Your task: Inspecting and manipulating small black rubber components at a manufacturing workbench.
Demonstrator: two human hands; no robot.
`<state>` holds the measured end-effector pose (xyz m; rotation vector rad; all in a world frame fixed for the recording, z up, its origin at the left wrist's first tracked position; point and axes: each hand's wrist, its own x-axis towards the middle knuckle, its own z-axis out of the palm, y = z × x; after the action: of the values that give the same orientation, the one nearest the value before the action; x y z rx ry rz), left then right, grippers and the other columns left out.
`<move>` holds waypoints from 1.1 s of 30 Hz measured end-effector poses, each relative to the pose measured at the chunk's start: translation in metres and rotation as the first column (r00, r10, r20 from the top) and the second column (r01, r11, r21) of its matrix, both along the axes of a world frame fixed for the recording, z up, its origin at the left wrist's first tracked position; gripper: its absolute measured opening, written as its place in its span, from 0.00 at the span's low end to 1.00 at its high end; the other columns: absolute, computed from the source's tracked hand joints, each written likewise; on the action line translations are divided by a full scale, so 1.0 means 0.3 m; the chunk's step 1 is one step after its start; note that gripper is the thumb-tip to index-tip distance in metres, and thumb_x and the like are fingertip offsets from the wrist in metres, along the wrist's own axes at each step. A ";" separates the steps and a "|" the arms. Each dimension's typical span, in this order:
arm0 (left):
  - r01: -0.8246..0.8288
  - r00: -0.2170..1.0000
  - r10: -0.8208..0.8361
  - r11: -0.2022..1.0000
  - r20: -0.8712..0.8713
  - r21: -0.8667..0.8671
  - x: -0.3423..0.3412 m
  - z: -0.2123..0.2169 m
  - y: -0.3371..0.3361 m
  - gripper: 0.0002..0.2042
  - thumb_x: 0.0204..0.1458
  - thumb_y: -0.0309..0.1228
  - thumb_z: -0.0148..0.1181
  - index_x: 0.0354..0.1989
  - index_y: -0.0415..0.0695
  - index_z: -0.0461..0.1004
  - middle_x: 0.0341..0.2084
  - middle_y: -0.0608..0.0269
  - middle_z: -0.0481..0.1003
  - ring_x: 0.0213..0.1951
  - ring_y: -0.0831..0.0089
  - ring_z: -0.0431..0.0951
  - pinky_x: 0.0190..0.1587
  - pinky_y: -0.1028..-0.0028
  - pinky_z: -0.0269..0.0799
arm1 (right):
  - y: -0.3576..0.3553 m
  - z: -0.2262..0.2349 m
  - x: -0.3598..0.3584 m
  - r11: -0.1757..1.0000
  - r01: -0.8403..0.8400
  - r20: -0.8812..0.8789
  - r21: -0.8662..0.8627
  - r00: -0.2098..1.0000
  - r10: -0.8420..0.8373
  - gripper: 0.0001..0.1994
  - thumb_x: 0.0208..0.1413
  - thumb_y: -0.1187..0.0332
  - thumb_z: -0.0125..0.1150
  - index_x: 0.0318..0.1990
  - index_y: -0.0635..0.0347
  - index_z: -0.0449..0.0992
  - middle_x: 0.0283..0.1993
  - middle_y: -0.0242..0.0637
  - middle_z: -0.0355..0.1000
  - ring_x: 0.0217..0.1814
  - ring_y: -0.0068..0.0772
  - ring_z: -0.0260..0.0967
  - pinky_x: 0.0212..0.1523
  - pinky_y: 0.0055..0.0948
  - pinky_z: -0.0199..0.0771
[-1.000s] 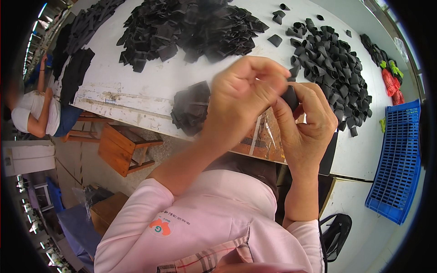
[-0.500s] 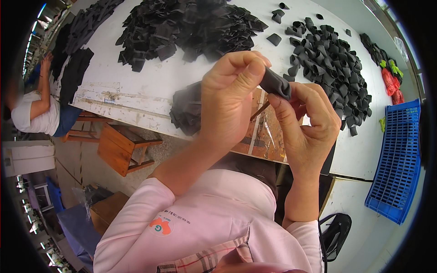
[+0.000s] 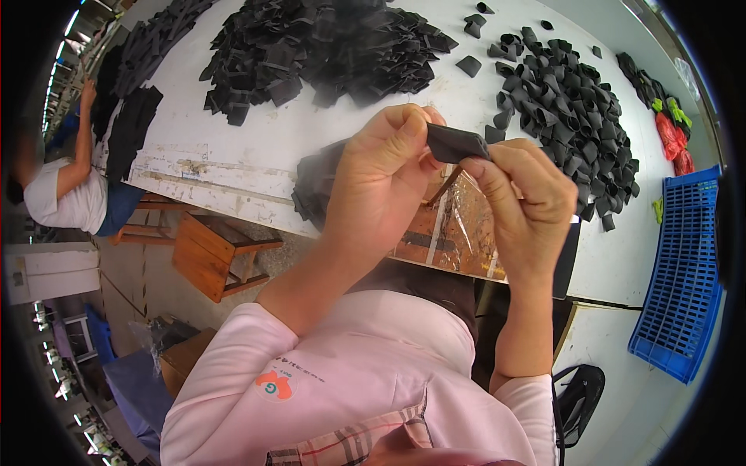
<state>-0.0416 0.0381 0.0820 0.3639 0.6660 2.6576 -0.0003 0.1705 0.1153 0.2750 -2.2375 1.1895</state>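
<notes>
Between my two hands a small dark grey fabric piece [image 3: 457, 143] is stretched above the table's near edge. My left hand [image 3: 385, 167] pinches its left end between thumb and fingers. At its right end, the thumb and fingers of my right hand [image 3: 528, 194] are closed on the cloth. It looks folded flat, with a thick edge along the top. A small pile of dark fabric pieces [image 3: 312, 186] lies partly hidden behind my left hand. Below the held piece, a brown board [image 3: 443, 233] with clear tape is set at the table edge.
Flat dark pieces form a large heap [image 3: 256, 58] on the white table [image 3: 233, 167]. Rolled, tube-like pieces make another heap [image 3: 579, 116] at right, near a blue plastic crate [image 3: 680, 272]. A wooden stool [image 3: 206, 252] stands left; beyond it sits a person [image 3: 66, 190] in white.
The fabric piece has gone from curled with an open end to flatter and more level. My left hand has shifted slightly down and left; both hands still grip the piece.
</notes>
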 end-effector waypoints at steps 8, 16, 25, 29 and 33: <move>-0.103 0.995 0.102 0.991 -0.014 -0.088 0.019 -0.009 0.009 0.05 0.51 0.29 0.51 0.30 0.40 0.68 0.31 0.65 0.67 0.32 0.81 0.64 0.38 0.81 0.58 | 0.002 -0.046 0.010 0.999 0.021 -0.063 0.042 0.998 -0.018 0.03 0.42 0.75 0.60 0.24 0.64 0.72 0.19 0.33 0.64 0.18 0.25 0.58 0.17 0.21 0.57; -0.344 0.937 0.312 0.904 -0.158 -0.253 0.043 -0.025 -0.009 0.03 0.50 0.25 0.52 0.29 0.38 0.69 0.27 0.66 0.70 0.30 0.84 0.65 0.34 0.85 0.60 | -0.023 -0.058 0.009 0.989 0.068 -0.094 0.129 0.994 -0.056 0.04 0.43 0.75 0.59 0.24 0.64 0.70 0.20 0.35 0.63 0.18 0.28 0.57 0.18 0.24 0.57; -0.603 0.786 0.254 0.107 -0.564 -0.791 0.021 -0.263 -0.195 0.07 0.43 0.22 0.55 0.32 0.36 0.69 0.27 0.61 0.72 0.26 0.77 0.70 0.32 0.79 0.66 | 0.140 -0.082 0.003 0.776 0.296 0.313 -0.557 0.940 -0.134 0.20 0.57 0.58 0.43 0.41 0.71 0.69 0.25 0.34 0.68 0.23 0.16 0.58 0.23 0.13 0.57; -0.731 0.645 -0.016 -0.306 -0.764 -0.610 -0.010 -0.324 -0.223 0.12 0.38 0.24 0.58 0.33 0.37 0.67 0.27 0.55 0.69 0.31 0.62 0.70 0.32 0.69 0.67 | 0.020 -0.238 0.136 0.772 0.212 0.530 -0.599 0.828 0.184 0.16 0.56 0.61 0.47 0.38 0.69 0.70 0.22 0.31 0.66 0.20 0.16 0.60 0.20 0.14 0.58; -0.748 0.649 -0.350 -0.455 -0.675 -0.483 -0.028 -0.335 -0.208 0.06 0.37 0.22 0.55 0.25 0.37 0.68 0.24 0.55 0.67 0.33 0.59 0.68 0.34 0.67 0.66 | -0.015 -0.287 0.200 0.832 0.199 0.591 -0.519 0.786 0.181 0.13 0.55 0.62 0.49 0.35 0.66 0.72 0.21 0.29 0.65 0.22 0.15 0.60 0.22 0.13 0.60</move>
<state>-0.0502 -0.0243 -0.0185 0.5418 3.3061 0.6443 0.0598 0.1661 0.0291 -0.4407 -2.2380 2.1008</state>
